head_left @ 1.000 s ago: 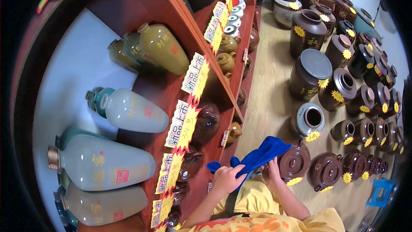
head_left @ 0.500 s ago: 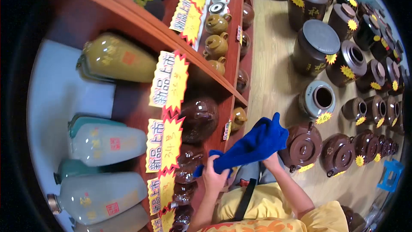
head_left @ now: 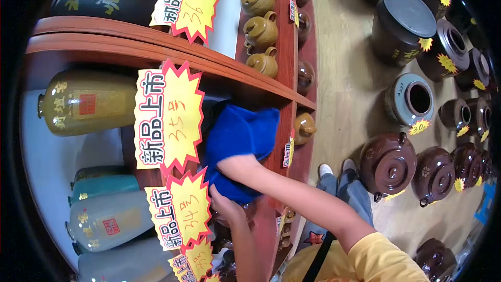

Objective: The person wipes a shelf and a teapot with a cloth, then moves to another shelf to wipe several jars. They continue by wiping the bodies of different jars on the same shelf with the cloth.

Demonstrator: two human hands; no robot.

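A blue cloth point(head_left: 242, 130) is bunched up at the shelf, in front of the brown jars and right of the yellow 35 sign point(head_left: 169, 117). My right hand point(head_left: 235, 168) presses into the cloth, its fingers covered by the folds. Below it, my left hand point(head_left: 224, 203) is at the cloth's lower edge beside the 34 sign point(head_left: 180, 211), with its fingers partly hidden. Whatever lies behind the cloth is covered. A dark brown glazed jar point(head_left: 248, 213) shows just under the cloth.
Olive point(head_left: 88, 103) and grey bottles point(head_left: 112, 222) lie left of the signs. Small brown teapots point(head_left: 261, 32) line the shelf above a wooden divider point(head_left: 156, 47). Lidded brown pots point(head_left: 389, 164) and large jars point(head_left: 402, 26) stand on the floor at right.
Both hands and the blue cloth have moved left, from over the floor to the shelf. The cloth, stretched between the hands before, is now bunched. The view has turned and come closer to the shelf.
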